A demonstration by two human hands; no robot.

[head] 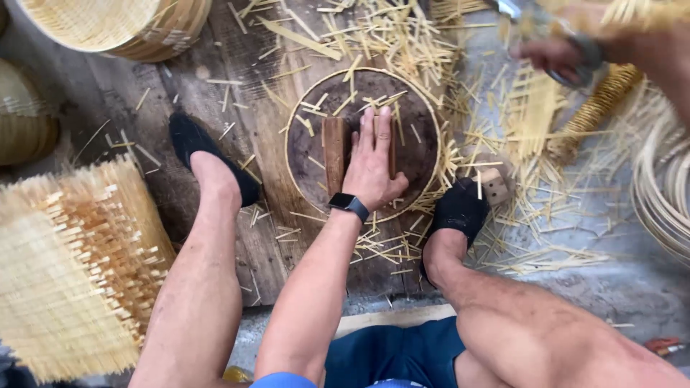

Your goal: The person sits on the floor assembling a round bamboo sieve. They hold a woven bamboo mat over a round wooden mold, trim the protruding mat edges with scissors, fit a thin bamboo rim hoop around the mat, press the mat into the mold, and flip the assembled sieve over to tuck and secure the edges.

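Head view: left hand (pixel 372 164) lies flat, fingers straight and together, palm down on a dark round wooden block (pixel 424 144) ringed by a thin bamboo hoop (pixel 289 126). It grips nothing, just presses on the surface. Just beside the fingers, on the block, stands a short brown wooden piece (pixel 334 152), touching or nearly touching the hand's edge; a second similar piece seems to sit under the fingers, mostly hidden. A black smartwatch (pixel 349 205) is on that wrist.

Right hand (pixel 575 50) is up at the top right, blurred, closed around a metal tool (pixel 514 8) with ring handles, likely shears; blade detail unclear.

Both feet in black socks (pixel 460 210) flank the block. Bamboo offcuts (pixel 402 36) litter block and floor. A small wooden cube (pixel 496 185) sits by the right foot. Woven bamboo mat (pixel 65 273) at left, round baskets (pixel 122 25) top left, coiled strips (pixel 665 187) at right.
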